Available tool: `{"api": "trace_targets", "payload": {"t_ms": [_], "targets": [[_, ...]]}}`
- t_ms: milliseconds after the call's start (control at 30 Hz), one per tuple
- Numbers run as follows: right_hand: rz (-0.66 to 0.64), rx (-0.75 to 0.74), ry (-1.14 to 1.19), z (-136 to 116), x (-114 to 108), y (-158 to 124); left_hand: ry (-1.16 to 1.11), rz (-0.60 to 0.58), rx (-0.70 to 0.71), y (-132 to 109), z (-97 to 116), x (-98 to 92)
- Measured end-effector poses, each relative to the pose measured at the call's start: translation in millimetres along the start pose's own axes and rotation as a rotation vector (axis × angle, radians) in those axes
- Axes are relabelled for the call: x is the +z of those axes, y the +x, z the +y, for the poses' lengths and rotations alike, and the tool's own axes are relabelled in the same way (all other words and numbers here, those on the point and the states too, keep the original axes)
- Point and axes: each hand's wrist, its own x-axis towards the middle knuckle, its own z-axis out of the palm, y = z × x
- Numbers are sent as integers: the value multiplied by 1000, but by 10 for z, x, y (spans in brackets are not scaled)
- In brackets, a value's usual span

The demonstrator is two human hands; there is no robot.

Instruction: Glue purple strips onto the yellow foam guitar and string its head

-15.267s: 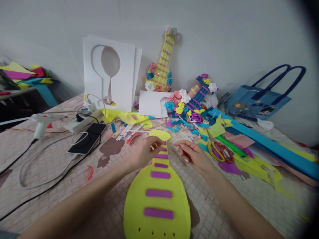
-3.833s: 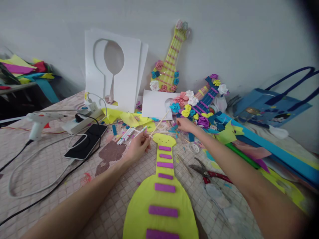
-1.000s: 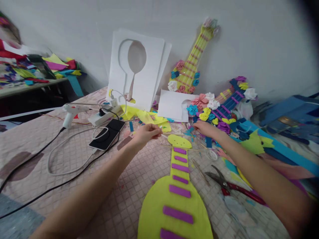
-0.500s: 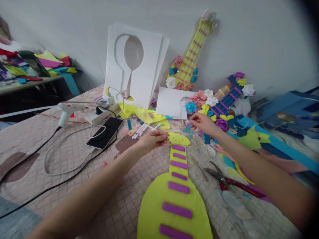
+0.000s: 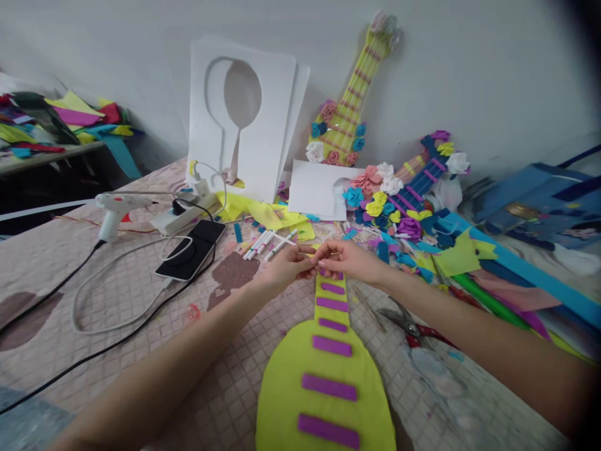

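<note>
A yellow guitar-shaped craft piece [image 5: 282,376] lies flat before me, with purple strips [image 5: 328,386] across its neck and body. Over its head end, my left hand [image 5: 292,266] and my right hand [image 5: 350,260] meet, fingertips pinched together. Whatever is between the fingers is too small and covered to make out. My hands hide most of the guitar's head. Several white sticks with coloured bands [image 5: 260,245] lie just beyond my left hand. Near my right forearm are thin wooden sticks [image 5: 369,307] and red-handled pliers or cutters [image 5: 410,327].
At left are a glue gun [image 5: 113,216], a phone [image 5: 191,250], a power strip [image 5: 181,216] and looping cables. White cut-out boards [image 5: 272,125] and a finished yellow guitar [image 5: 361,81] lean on the wall. A blue guitar with paper flowers [image 5: 420,188] and coloured scraps lie at right.
My right hand has come left and toward me from above the scraps to meet my left hand at the guitar's head. The view has shifted slightly to the right.
</note>
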Motion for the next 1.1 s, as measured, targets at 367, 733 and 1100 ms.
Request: {"api": "trace_targets", "payload": {"t_ms": [367, 733, 1100], "targets": [[39, -2, -253, 144, -106, -237, 387, -52, 57, -43, -92, 80], [94, 68, -582, 364, -561, -630, 1049, 148, 457, 2, -12, -202], [349, 94, -637, 325, -659, -1057, 1551, 80, 545, 5, -3, -174]]}}
